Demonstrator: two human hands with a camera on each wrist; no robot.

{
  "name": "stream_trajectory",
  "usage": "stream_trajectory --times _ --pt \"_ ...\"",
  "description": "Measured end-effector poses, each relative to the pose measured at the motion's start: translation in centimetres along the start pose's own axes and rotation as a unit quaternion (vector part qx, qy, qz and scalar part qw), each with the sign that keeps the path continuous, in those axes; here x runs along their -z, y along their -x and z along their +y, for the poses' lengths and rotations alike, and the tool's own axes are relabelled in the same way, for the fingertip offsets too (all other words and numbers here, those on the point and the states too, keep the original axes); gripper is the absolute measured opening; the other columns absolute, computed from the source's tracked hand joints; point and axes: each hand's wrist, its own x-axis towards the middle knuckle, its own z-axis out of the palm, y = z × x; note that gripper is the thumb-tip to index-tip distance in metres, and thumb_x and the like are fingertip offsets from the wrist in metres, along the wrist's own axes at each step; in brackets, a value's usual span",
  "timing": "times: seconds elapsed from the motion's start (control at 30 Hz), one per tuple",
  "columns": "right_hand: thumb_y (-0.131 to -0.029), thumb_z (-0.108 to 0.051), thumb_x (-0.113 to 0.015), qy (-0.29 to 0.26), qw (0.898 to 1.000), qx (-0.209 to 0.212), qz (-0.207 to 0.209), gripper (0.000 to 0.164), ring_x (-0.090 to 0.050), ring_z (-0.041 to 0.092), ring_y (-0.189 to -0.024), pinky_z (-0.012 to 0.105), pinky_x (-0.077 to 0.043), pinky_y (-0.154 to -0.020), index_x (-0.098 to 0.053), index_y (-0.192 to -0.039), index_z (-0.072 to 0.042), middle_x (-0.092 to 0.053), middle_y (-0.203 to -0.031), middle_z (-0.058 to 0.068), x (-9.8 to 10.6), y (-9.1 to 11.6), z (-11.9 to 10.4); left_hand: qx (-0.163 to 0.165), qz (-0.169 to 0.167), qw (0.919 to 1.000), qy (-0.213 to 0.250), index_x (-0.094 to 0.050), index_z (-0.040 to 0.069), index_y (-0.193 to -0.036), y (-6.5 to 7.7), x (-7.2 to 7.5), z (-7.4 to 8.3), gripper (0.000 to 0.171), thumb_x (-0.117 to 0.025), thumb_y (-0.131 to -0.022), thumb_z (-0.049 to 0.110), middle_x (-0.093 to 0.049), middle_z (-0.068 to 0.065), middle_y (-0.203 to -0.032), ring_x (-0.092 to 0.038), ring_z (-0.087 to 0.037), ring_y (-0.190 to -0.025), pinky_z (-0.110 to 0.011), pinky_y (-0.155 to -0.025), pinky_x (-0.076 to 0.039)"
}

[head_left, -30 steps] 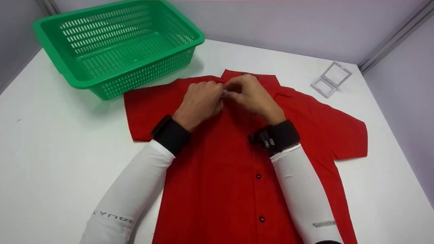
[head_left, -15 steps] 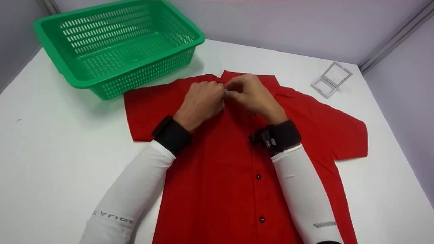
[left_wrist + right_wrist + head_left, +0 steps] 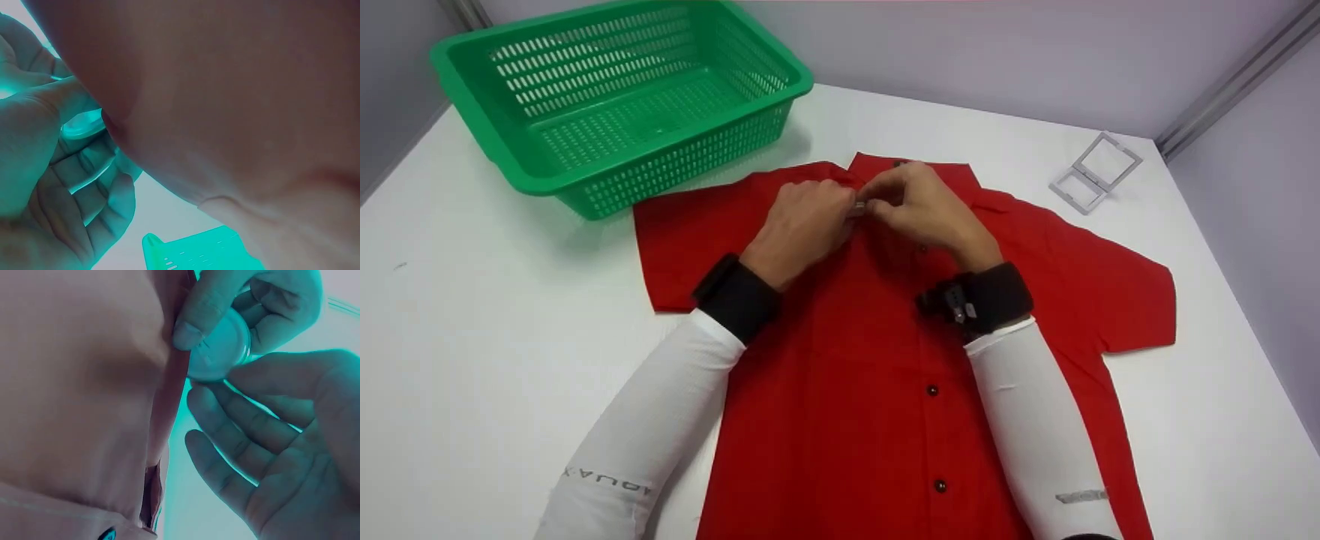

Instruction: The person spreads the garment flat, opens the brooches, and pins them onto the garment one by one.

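Note:
A red short-sleeved shirt (image 3: 855, 390) with dark buttons lies spread on the white table, collar away from me. Near its collar, my left hand (image 3: 801, 229) and right hand (image 3: 926, 210) meet over the upper front. Between them is a small round, flat disc (image 3: 222, 346), pale with a rim. In the right wrist view, the left thumb presses at the edge of the fabric and the disc. The right thumb and index finger pinch the disc's lower edge, the other fingers loosely bent. From the left wrist, fabric fills most of the view and partly hides the disc (image 3: 83, 125).
A green slotted plastic basket (image 3: 682, 161) stands at the back left, close to the shirt's left sleeve. A hinged grey frame with two square openings (image 3: 1091, 180) lies at the back right. Pale walls enclose the table's back and right sides.
Both hands stay at the collar area with small finger movements. The right wrist has shifted slightly to the right, and a little more of the disc shows between the hands.

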Motion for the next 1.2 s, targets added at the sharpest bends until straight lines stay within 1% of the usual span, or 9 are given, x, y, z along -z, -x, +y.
stream_trajectory --times 0.1,0.17,0.33,0.43,0.53,0.7,0.83,0.97,1.2 --pt "-0.096 -0.014 -0.054 -0.008 1.0 -0.002 0.005 0.026 -0.062 0.017 -0.089 0.03 -0.051 -0.079 -0.074 -0.112 -0.015 -0.073 -0.102 0.003 0.03 0.01 0.04 0.0 -0.002 1.0 -0.004 -0.067 0.005 -0.091 -0.04 0.03 0.07 0.023 -0.062 -0.096 0.028 -0.055 -0.01 -0.064 -0.052 -0.021 -0.058 -0.035 -0.059 -0.052" --pt "-0.096 -0.014 -0.053 -0.007 1.0 -0.001 0.008 0.026 -0.061 0.017 -0.088 0.03 -0.05 -0.077 -0.074 -0.112 -0.014 -0.073 -0.102 0.003 0.0 -0.03 0.0 -0.001 -0.002 1.0 -0.006 -0.066 0.005 -0.089 -0.05 0.01 0.1 0.024 -0.062 -0.096 0.028 -0.054 -0.01 -0.064 -0.051 -0.021 -0.058 -0.034 -0.058 -0.051" --pt "-0.097 -0.014 -0.053 -0.002 1.0 0.003 0.012 0.026 -0.063 0.017 -0.089 0.029 -0.052 -0.08 -0.074 -0.112 -0.014 -0.073 -0.102 0.003 -0.1 -0.09 -0.11 -0.006 0.009 0.9999 -0.01 -0.064 0.006 -0.085 -0.02 -0.05 0.14 0.024 -0.06 -0.097 0.027 -0.053 -0.01 -0.063 -0.049 -0.021 -0.057 -0.033 -0.056 -0.049" --pt "-0.097 -0.014 -0.054 0.003 1.0 0.007 0.007 0.026 -0.063 0.016 -0.089 0.029 -0.052 -0.081 -0.074 -0.112 -0.013 -0.073 -0.102 0.004 -0.09 -0.1 -0.12 -0.007 0.01 0.9998 -0.014 -0.064 0.006 -0.085 0.01 -0.06 0.15 0.025 -0.06 -0.097 0.027 -0.053 -0.01 -0.063 -0.049 -0.021 -0.056 -0.033 -0.056 -0.049" --pt "-0.096 -0.015 -0.056 0.009 1.0 0.011 -0.004 0.025 -0.062 0.017 -0.089 0.03 -0.052 -0.081 -0.074 -0.113 -0.013 -0.074 -0.102 0.004 -0.05 -0.06 -0.11 -0.003 0.005 0.9998 -0.017 -0.065 0.006 -0.086 -0.01 -0.05 0.12 0.024 -0.061 -0.096 0.027 -0.054 -0.011 -0.064 -0.05 -0.021 -0.057 -0.034 -0.057 -0.05" --pt "-0.093 -0.016 -0.064 0.018 1.0 0.006 -0.022 0.024 -0.064 0.016 -0.089 0.031 -0.054 -0.081 -0.074 -0.115 -0.015 -0.074 -0.101 0.003 -0.05 0.03 -0.35 0.001 -0.001 0.9998 -0.018 -0.065 0.005 -0.087 0.01 -0.03 0.12 0.023 -0.061 -0.096 0.026 -0.054 -0.01 -0.063 -0.05 -0.021 -0.057 -0.034 -0.058 -0.051" --pt "-0.092 -0.017 -0.068 0.03 0.999 0.018 -0.014 0.023 -0.066 0.015 -0.09 0.03 -0.055 -0.084 -0.075 -0.113 -0.015 -0.076 -0.099 0.004 -0.27 -0.06 -0.53 -0.003 0.008 0.9997 -0.024 -0.064 0.005 -0.084 0.14 -0.16 0.14 0.023 -0.06 -0.096 0.024 -0.052 -0.01 -0.062 -0.047 -0.02 -0.055 -0.033 -0.056 -0.049" --pt "-0.091 -0.017 -0.07 0.038 0.999 0.028 -0.002 0.022 -0.065 0.015 -0.09 0.029 -0.055 -0.083 -0.076 -0.112 -0.015 -0.076 -0.097 0.004 -0.36 -0.03 -0.51 -0.006 0.022 0.9994 -0.025 -0.064 0.004 -0.084 0.25 -0.28 0.14 0.022 -0.061 -0.095 0.023 -0.054 -0.011 -0.063 -0.048 -0.02 -0.056 -0.034 -0.057 -0.051" --pt "-0.091 -0.018 -0.07 0.037 0.999 0.026 0.0 0.022 -0.065 0.016 -0.091 0.03 -0.055 -0.083 -0.076 -0.112 -0.016 -0.077 -0.097 0.003 -0.29 -0.08 -0.55 -0.005 0.017 0.9996 -0.021 -0.063 0.005 -0.084 0.2 -0.14 0.11 0.022 -0.06 -0.095 0.023 -0.052 -0.01 -0.063 -0.047 -0.02 -0.056 -0.033 -0.056 -0.049"
